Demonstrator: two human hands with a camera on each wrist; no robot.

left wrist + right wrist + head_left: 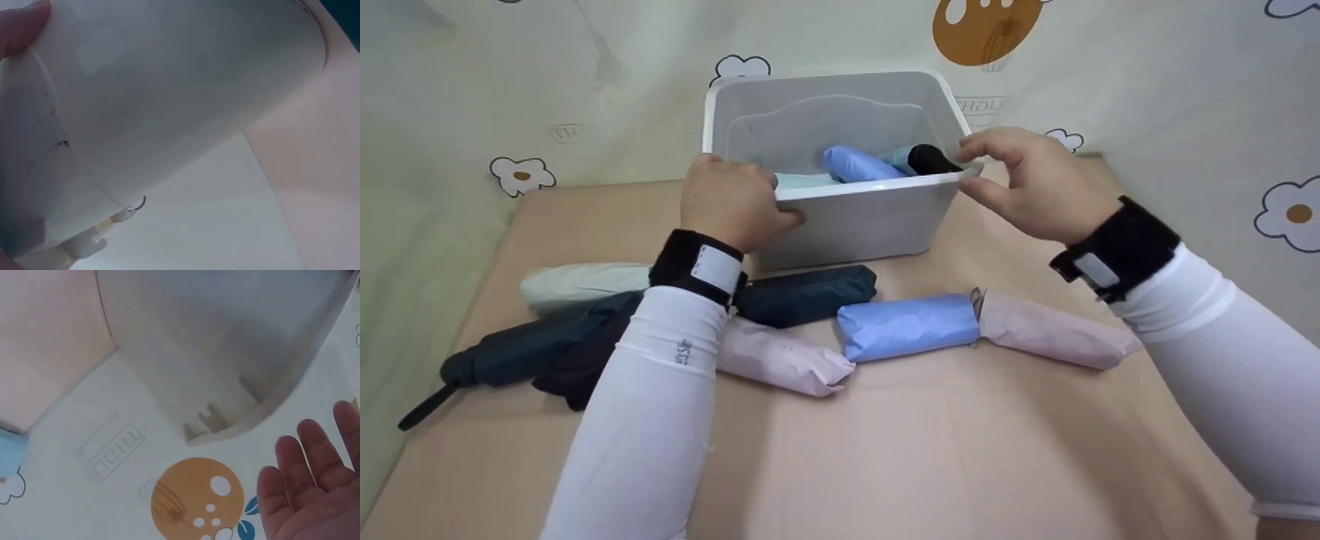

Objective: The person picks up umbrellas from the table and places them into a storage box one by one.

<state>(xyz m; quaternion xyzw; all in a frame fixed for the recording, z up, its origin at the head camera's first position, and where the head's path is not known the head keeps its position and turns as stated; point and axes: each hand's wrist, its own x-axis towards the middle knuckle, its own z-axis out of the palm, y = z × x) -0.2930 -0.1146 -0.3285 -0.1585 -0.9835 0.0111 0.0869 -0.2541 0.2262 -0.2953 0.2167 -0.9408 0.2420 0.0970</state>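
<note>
A white plastic bin (855, 225) stands at the back of the table, its mouth tipped toward me in the head view. My left hand (731, 199) grips its rim at the front left corner, the thumb lying against the outer wall. By the front right corner is my right hand (1035, 180), thumb and fingers spread around the rim. In the right wrist view that hand (315, 495) shows straight fingers beside the bin wall (191, 377). Inside the bin lie a blue folded umbrella (859, 166), a black-ended one (931, 160) and a mint one (806, 181), partly hidden by the front wall.
Folded umbrellas lie before the bin: pale green (585, 285), dark green with a strap (525, 341), dark purple (577, 367), near-black (810, 294), pink (787, 358), blue (911, 326) and another pink (1054, 328). My left forearm covers some. A patterned curtain (622, 90) hangs behind.
</note>
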